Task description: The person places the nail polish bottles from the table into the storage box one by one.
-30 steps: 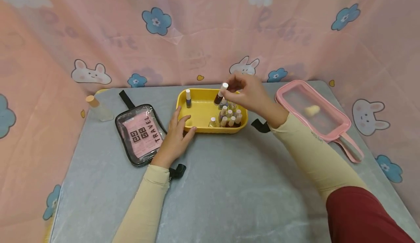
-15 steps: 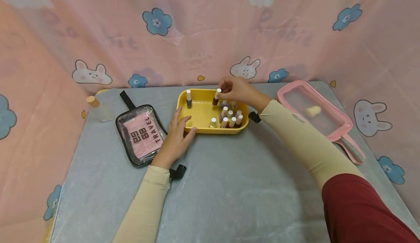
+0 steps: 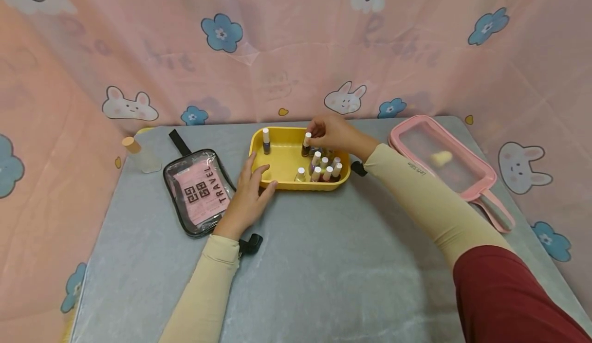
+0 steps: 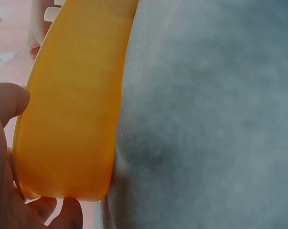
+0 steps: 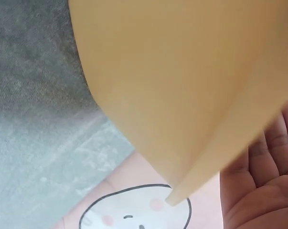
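A yellow tray (image 3: 282,184) stands at the back of the table, with several white-capped nail polish bottles (image 3: 326,170) clustered in its right part. My right hand (image 3: 339,134) reaches over the back right rim and pinches the white cap of a dark nail polish bottle (image 3: 306,145), upright and low inside the tray. In the right wrist view, the tray wall (image 5: 182,86) covers that grip. My left hand (image 3: 247,196) holds the tray's front left corner, thumb and fingers spread around it. The left wrist view has the thumb (image 4: 10,100) at the rim and fingertips (image 4: 69,214) at the end wall.
One blue-purple nail polish bottle (image 3: 266,141) stands alone at the tray's back left. A clear black-edged pouch (image 3: 201,191) lies left of the tray, beside a frosted bottle (image 3: 142,157). A pink pouch (image 3: 444,155) lies at the right, partly behind my right forearm.
My right hand has moved left and down with the dark nail polish bottle, lowering it from above the rim into the tray. My left hand has stayed at the corner.
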Available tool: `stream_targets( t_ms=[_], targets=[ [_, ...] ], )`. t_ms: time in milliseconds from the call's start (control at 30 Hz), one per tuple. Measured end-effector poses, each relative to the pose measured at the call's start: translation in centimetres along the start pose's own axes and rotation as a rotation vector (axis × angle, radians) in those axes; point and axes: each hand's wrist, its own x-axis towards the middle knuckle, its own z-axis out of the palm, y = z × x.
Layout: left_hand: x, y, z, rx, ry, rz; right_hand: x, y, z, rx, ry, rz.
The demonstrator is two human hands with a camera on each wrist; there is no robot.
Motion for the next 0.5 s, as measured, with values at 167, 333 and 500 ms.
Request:
stream_targets(
  t_ms=[167,333,500],
  targets=[
    [0.0,-0.04,0.06,0.0,0.002,0.001,0.08,0.34,0.06,0.001,-0.006,0.019],
    [0.02,-0.03,0.1,-0.001,0.001,0.008,0.08,0.8,0.11,0.006,-0.011,0.032],
    [0.04,0.0,0.05,-0.005,0.0,0.003,-0.13,0.66,0.08,0.012,-0.006,0.028]
  ],
)
